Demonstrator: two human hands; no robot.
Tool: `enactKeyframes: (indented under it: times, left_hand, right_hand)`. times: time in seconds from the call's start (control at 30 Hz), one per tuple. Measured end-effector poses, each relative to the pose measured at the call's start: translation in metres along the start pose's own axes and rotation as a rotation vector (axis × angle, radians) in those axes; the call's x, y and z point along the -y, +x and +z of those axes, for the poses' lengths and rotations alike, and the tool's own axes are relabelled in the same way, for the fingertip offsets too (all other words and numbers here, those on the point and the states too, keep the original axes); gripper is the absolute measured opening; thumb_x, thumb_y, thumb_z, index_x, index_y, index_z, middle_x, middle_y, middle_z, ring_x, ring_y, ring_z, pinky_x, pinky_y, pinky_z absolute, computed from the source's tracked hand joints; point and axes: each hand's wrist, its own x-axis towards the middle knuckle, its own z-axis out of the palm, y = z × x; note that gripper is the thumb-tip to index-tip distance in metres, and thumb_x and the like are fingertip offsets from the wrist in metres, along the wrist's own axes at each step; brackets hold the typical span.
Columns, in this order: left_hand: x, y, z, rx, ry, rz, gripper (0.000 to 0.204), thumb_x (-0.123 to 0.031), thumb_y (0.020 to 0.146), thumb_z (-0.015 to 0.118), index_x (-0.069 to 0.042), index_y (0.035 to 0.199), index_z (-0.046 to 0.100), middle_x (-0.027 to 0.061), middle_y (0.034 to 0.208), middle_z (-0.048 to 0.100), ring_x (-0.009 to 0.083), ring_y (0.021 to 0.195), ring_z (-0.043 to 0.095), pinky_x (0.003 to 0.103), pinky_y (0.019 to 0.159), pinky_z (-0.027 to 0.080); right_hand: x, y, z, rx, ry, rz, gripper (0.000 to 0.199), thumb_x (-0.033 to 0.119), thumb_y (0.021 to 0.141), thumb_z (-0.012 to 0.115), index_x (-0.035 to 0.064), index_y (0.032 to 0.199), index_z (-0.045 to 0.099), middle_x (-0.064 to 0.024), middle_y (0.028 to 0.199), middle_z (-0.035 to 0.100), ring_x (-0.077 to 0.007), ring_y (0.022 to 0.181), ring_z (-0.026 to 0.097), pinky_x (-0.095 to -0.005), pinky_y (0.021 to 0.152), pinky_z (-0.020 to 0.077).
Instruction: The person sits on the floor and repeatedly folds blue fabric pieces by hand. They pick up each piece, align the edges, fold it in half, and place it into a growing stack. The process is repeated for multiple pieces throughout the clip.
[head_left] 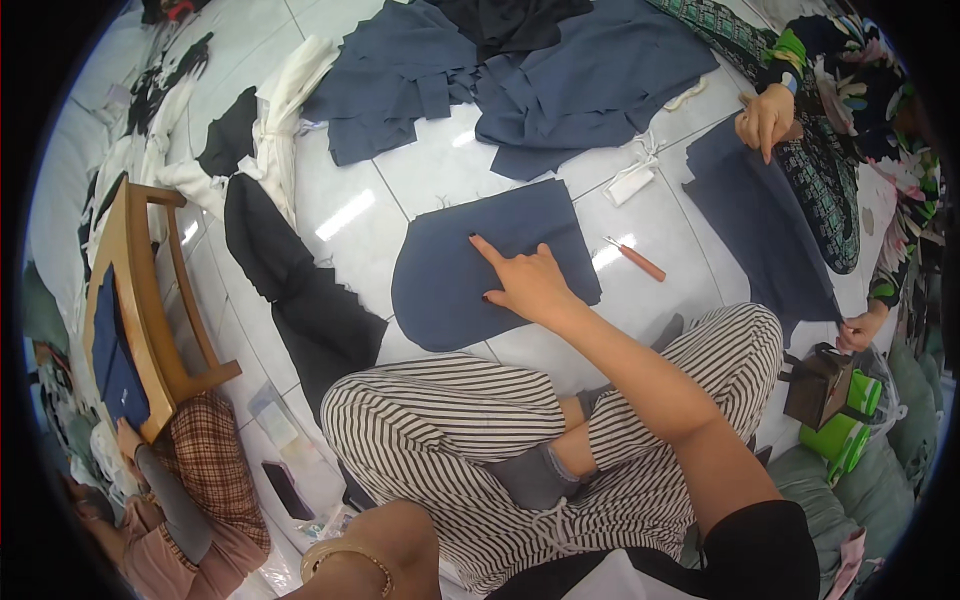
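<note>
On the tiled floor (450, 170), just in front of the crossed, striped trouser legs (450, 410), the navy panel (440, 290) is laid flat, rounded at its left, straight at its right. It is touched by the right hand (530, 285): index finger stretched out, thumb set wide, nothing gripped. How the left hand is held cannot be told; only a bent left arm with a bracelet (345, 551) is shown at the lower edge.

And the risks? On glossy tile, the panel could be slid askew by a sideways push, held as it is by light contact alone. The fabric could be snagged, too, if it were dragged right: the orange-handled tool (642, 262) is lying there, its thin tip angled at the panel's edge.

Now the count, moving outward: one panel under the hand, one tool, one white pouch (629, 184) beyond. To the right, a second navy piece (745, 210) is held by a co-worker's two hands (768, 118). Ahead, two blue-grey heaps (395, 70) are spread. To the left, black cloth (265, 240) is strewn, its pieces overlapping too much to be counted; past it, one wooden bench (140, 265) and one phone (287, 490) are seen.
</note>
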Motion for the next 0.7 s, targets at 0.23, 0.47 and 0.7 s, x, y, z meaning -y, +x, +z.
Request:
enactKeyframes:
  times: [0.23, 0.47, 0.7]
  left_hand:
    - [0.053, -0.082, -0.084, -0.91, 0.552, -0.268, 0.015, -0.014, 0.095, 0.059, -0.002, 0.098, 0.068, 0.0028, 0.085, 0.065, 0.0163, 0.07, 0.06, 0.028, 0.063, 0.049]
    - [0.143, -0.151, -0.148, -0.108, 1.557, -0.875, 0.017, -0.016, 0.095, 0.057, -0.004, 0.102, 0.067, 0.0099, 0.094, 0.068, 0.029, 0.085, 0.065, 0.038, 0.076, 0.052]
    - [0.087, -0.072, -0.133, -0.459, 1.423, -0.867, 0.014, -0.012, 0.095, 0.056, -0.003, 0.101, 0.065, 0.009, 0.09, 0.065, 0.0217, 0.082, 0.064, 0.034, 0.074, 0.052]
  right_hand:
    - [-0.004, -0.002, -0.002, 0.011, -0.02, 0.016, 0.083, 0.035, 0.086, 0.074, 0.0202, 0.156, 0.03, -0.0087, 0.075, 0.07, -0.0258, 0.069, 0.066, -0.0416, 0.088, 0.0399]
    - [0.011, 0.001, -0.005, 0.03, -0.03, -0.031, 0.085, 0.036, 0.086, 0.073, 0.0208, 0.156, 0.027, -0.0098, 0.074, 0.069, -0.0268, 0.071, 0.067, -0.0425, 0.087, 0.0411]
    - [-0.025, 0.008, 0.028, -0.098, -0.151, -0.029, 0.066, 0.034, 0.084, 0.073, 0.0128, 0.141, 0.046, -0.0117, 0.074, 0.07, -0.0295, 0.072, 0.068, -0.0493, 0.088, 0.0432]
